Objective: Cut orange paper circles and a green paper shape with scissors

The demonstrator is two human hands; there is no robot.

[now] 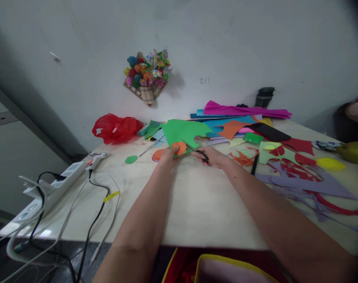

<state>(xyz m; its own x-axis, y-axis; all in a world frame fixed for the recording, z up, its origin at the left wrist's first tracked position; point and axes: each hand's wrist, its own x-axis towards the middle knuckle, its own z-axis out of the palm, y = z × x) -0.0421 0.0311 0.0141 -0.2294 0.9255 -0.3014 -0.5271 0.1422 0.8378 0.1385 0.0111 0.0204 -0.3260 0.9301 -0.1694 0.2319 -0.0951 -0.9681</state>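
Observation:
My left hand pinches an orange paper circle against the lower edge of a green paper sheet. The sheet has rounded cut-outs along its right side. In my right hand are scissors with black handles; their blades point left into the green sheet, close to the orange circle. Whether the blades are apart I cannot tell. Beside my left hand lie more orange circles, and farther left a green circle lies flat on the table.
Coloured sheets are piled along the wall. Purple and red scraps cover the right side, near a black phone-like slab. A red plastic bag sits back left. A power strip and cables run along the left edge.

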